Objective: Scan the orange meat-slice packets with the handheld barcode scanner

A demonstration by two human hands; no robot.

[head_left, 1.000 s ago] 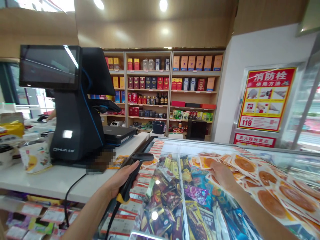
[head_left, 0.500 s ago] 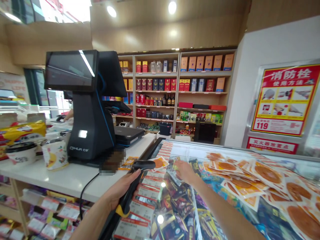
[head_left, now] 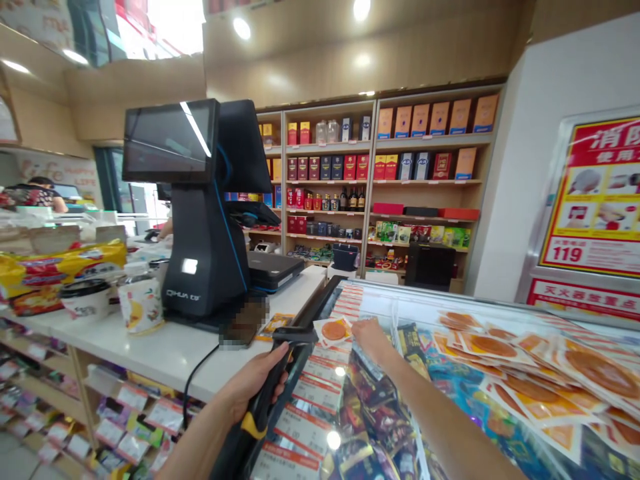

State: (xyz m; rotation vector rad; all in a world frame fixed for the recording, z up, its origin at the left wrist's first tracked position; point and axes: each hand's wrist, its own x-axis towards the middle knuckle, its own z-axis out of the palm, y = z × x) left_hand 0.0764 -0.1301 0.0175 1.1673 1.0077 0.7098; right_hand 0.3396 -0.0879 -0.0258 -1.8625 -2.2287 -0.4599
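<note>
My left hand [head_left: 257, 383] is wrapped round the handle of a black barcode scanner [head_left: 296, 335] with a yellow trigger. The scanner's head points toward a flat white-and-orange packet [head_left: 333, 330] with a round brown-orange disc inside. My right hand [head_left: 373, 339] has its fingers closed at the right edge of this packet, above the glass-topped case; the exact fingertip contact is hard to see. A heap of similar packets [head_left: 530, 373] lies on the glass to the right of my right arm.
A glass-topped case [head_left: 430, 288] holds wrapped goods and price labels. On the white counter [head_left: 200, 360] stand a point-of-sale terminal [head_left: 205, 253], a lidded cup [head_left: 85, 300], a bottle [head_left: 141, 300] and a yellow snack bag [head_left: 65, 267]. A cable [head_left: 187, 387] hangs over its edge.
The view has swung slightly left, so things appear further right. My right hand has moved left to the packet's edge. My left hand still grips the scanner, its head facing the packet.
</note>
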